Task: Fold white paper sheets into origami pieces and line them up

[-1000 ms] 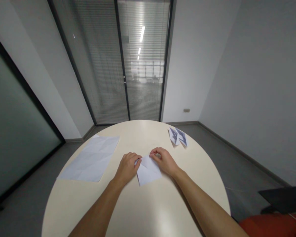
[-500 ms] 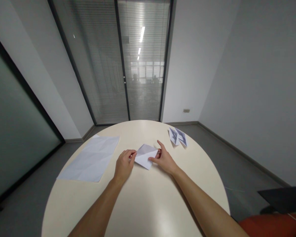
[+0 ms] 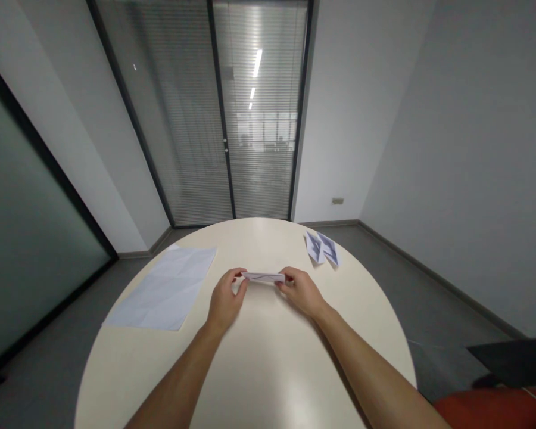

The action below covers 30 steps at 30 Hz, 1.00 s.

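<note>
Between my hands is a piece of folded white paper (image 3: 263,277), seen nearly edge-on as a narrow strip just over the table. My left hand (image 3: 226,298) pinches its left end between thumb and fingers. At the right end, my right hand (image 3: 301,292) grips it the same way, its thumb below. Two folded paper pieces (image 3: 321,247) lie side by side beyond my right hand. Left of my left hand, creased white paper sheets (image 3: 165,289) lie flat.
The round cream table (image 3: 259,369) fills the middle of the view. A glass door with blinds (image 3: 259,167) stands behind it. At the lower right are a black flat object (image 3: 513,362) and a red seat (image 3: 486,408).
The folded paper has tipped from showing its broad face to nearly edge-on. My right hand's raised index finger has come down onto it. The other papers stay put.
</note>
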Tool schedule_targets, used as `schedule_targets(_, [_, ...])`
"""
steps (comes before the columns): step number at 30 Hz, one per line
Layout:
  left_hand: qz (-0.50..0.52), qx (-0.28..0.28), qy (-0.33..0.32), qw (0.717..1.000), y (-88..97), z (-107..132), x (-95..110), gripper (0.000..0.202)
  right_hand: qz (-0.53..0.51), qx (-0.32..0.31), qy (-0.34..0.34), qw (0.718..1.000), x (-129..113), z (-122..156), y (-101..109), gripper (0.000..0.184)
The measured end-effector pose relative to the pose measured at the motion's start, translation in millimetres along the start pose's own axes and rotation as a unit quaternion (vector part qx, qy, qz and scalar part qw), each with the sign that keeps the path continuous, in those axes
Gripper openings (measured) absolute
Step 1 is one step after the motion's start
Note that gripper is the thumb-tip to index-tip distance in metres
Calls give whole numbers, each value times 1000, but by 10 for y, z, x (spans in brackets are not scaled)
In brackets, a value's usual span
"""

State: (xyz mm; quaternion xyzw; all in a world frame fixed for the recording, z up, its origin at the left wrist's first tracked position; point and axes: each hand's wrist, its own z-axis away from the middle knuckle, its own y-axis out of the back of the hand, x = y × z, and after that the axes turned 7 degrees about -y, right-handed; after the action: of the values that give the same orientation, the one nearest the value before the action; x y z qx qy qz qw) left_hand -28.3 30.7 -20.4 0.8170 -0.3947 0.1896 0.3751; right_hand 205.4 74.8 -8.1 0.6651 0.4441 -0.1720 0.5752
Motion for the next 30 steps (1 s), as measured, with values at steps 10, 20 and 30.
schedule_targets(10, [-60,-115,-68,989,35,38,-92,28,144,-40,100,984,43,-21,99,29])
schedule_targets(20, [-87,-240,-106,961,51,84,-41,41,148,-115,134,973,168,8,101,45])
schedule_targets(30, [-85,-254,-124,956,97,81,39,36,107,-99,147,978,37,30,82,41])
